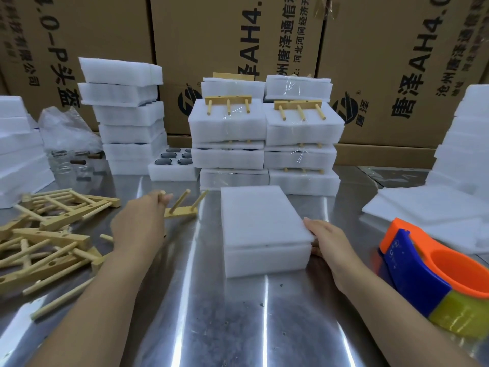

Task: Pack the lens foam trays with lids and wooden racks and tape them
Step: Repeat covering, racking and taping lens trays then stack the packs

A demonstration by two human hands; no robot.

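Head view: wooden rack [182, 211] peg apparently within left grip [137, 223].

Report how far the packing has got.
Done: two stacks of white foam packs at the back carry clear tape and three-peg wooden racks. In hand: the left hand grips a pale wooden rack by a peg; the right hand rests against the lidded white foam tray, not yet racked or taped. Left: the orange-and-blue tape dispenser lies untouched; an open foam tray of dark lenses and an untaped tray stack wait.
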